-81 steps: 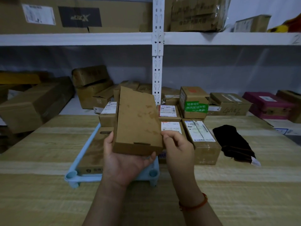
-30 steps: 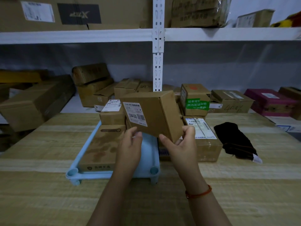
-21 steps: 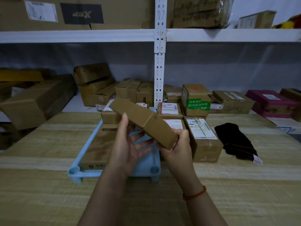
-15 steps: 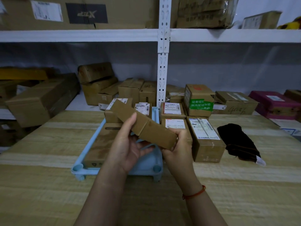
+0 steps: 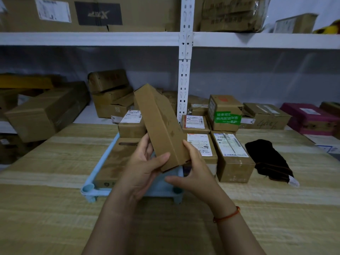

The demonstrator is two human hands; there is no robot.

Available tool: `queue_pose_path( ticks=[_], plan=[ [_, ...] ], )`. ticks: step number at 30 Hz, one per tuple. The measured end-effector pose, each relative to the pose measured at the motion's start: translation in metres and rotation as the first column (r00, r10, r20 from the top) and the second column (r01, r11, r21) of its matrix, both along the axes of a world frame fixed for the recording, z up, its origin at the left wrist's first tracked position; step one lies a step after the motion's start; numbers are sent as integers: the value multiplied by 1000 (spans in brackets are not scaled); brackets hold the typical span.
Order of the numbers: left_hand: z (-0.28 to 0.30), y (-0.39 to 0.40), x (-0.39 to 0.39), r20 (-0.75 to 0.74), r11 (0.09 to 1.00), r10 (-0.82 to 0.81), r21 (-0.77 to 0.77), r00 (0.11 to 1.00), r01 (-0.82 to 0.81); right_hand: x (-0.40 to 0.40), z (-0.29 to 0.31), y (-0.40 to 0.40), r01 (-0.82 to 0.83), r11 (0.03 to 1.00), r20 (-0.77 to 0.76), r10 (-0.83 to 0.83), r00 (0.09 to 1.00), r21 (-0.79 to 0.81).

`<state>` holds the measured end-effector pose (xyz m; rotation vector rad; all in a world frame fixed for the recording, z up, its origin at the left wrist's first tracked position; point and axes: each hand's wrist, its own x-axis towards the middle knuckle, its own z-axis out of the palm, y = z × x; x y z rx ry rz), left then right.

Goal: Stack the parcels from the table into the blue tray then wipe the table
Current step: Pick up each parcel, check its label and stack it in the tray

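Note:
A flat brown cardboard parcel (image 5: 159,126) is held tilted on edge above the blue tray (image 5: 103,168). My left hand (image 5: 145,168) grips its near end, thumb across the face. My right hand (image 5: 195,172) holds the same end from the right side. In the tray lie a flat brown box (image 5: 114,162) and, behind it, a small labelled box (image 5: 131,124). To the right of the tray, labelled parcels stand on the table: one (image 5: 200,146) right beside the tray, another (image 5: 232,157) further right, and one (image 5: 195,123) behind. A black cloth (image 5: 268,161) lies at the right.
The wooden table (image 5: 55,208) stretches toward me. A box with a green label (image 5: 225,113) stands at the table's back. White shelving (image 5: 184,70) behind holds many cardboard boxes, and a pink box (image 5: 309,116) sits at the far right.
Both hands have turned the parcel from lying slantwise with its label side up to standing steeply on edge, its far end raised. The camera shifted slightly.

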<state>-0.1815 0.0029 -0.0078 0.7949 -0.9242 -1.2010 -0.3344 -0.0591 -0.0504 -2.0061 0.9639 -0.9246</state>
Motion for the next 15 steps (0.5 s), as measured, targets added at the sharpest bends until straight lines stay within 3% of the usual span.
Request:
queue_pose_path(
  ticks=[5, 15],
  plan=[
    [-5, 1, 7, 24, 998, -59, -37, 998, 60, 0, 4, 2, 6, 997, 157, -19, 987, 78],
    [-13, 0, 11, 49, 996, -81, -19, 996, 82, 3, 2, 2, -11, 982, 141, -16, 990, 188]
  ],
)
